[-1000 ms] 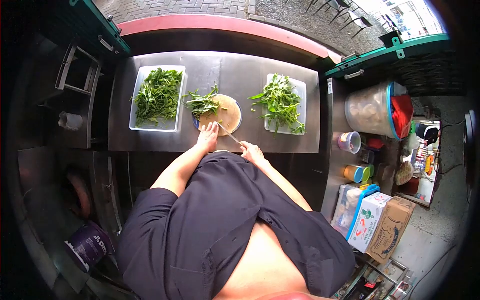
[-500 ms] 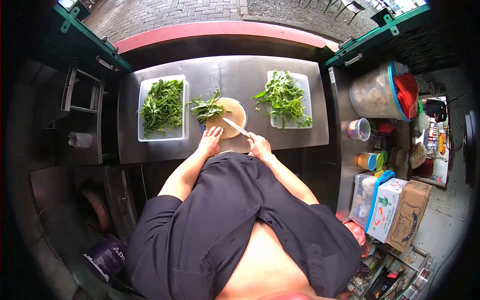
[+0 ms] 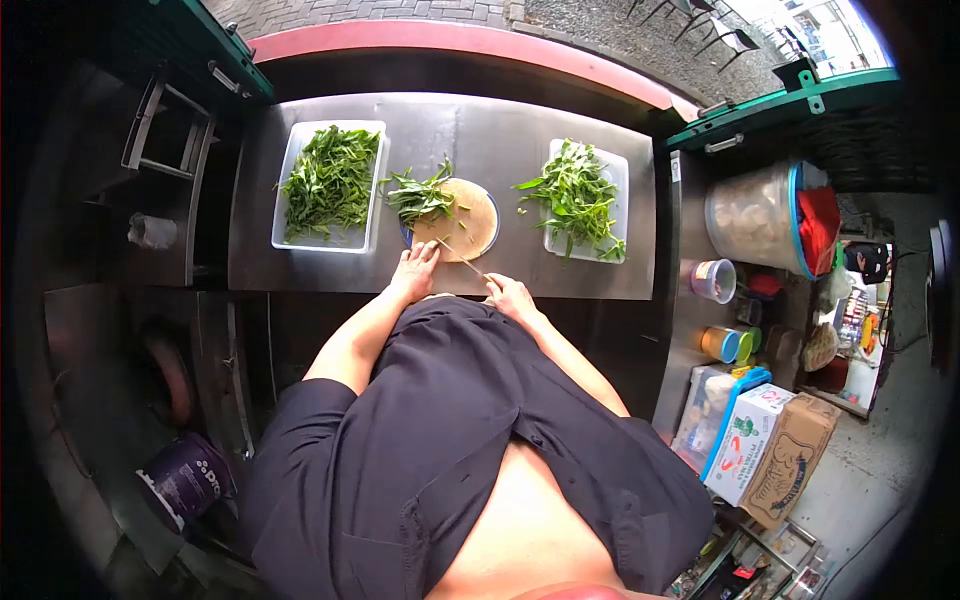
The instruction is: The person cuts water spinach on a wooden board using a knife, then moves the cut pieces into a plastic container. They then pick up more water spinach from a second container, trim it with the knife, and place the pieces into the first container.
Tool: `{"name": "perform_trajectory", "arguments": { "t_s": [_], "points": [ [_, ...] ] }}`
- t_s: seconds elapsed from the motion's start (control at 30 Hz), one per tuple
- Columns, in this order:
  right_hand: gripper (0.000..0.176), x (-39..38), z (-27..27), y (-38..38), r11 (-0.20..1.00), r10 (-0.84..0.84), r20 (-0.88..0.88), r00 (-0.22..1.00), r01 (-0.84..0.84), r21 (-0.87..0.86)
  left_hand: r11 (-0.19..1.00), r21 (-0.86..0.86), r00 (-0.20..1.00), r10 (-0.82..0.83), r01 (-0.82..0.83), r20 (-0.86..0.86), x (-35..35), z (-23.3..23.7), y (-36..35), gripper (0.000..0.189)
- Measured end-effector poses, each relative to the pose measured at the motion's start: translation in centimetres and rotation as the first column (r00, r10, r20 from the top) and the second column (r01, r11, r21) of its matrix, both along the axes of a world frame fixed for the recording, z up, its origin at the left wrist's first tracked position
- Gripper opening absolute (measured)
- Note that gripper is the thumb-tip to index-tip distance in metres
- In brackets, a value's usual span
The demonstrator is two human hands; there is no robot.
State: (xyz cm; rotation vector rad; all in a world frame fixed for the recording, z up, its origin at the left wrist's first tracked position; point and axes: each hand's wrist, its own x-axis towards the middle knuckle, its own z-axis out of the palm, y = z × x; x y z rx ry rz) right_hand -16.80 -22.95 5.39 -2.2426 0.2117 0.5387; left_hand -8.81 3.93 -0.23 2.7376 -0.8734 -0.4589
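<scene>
A round wooden cutting board (image 3: 480, 220) lies on the steel table, with leafy greens (image 3: 418, 196) across its left side and a few small cut bits on it. My left hand (image 3: 415, 270) rests at the board's near left edge, fingers stretched out just below the greens. In my right hand (image 3: 510, 296) is the handle of a knife (image 3: 461, 257); its blade points up and left over the board, the tip close to my left fingertips. Whether those fingertips touch any stems is too small to tell.
Left of the board, a white tray (image 3: 378, 215) holds a heap of greens. A second tray (image 3: 617, 180) of greens stands on the right side of the steel table (image 3: 470, 125). Tubs (image 3: 713, 281), a large clear bucket (image 3: 745, 218) and boxes (image 3: 790, 458) are farther right.
The head view has shifted and turned slightly. The knife tip has come closer to my left fingers, and its blade now looks narrower. More small bits show on the board.
</scene>
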Motion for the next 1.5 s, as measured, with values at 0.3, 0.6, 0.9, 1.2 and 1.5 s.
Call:
{"name": "perform_trajectory", "arguments": {
  "t_s": [0.3,0.6,0.9,1.2,1.5],
  "points": [
    [0.041,-0.2,0.9,2.3,0.996,-0.082,-0.142,0.986,0.084,0.010,0.998,0.045,0.995,-0.040,0.044,-0.091,0.9,0.0,0.7,0.078],
    [0.039,-2.4,-2.4,3.2,0.984,-0.176,-0.080,0.981,0.176,-0.008,0.991,0.129,0.985,-0.018,0.041,-0.172,1.0,1.6,0.3,0.085],
    [0.035,-1.8,0.3,1.8,0.989,-0.130,-0.065,0.989,0.124,-0.078,0.996,0.022,0.995,0.084,-0.083,-0.062,-0.6,0.7,0.9,0.084],
    [0.036,2.5,0.0,1.5,0.995,-0.099,0.082,0.992,0.100,-0.002,0.991,0.090,0.994,0.105,-0.101,-0.039,-1.3,1.2,0.7,0.082],
    [0.039,-3.2,1.4,0.5,0.994,-0.085,0.017,0.996,0.086,-0.072,0.997,0.021,0.996,0.080,-0.080,-0.042,-0.5,1.2,2.5,0.078]
  ]
}}
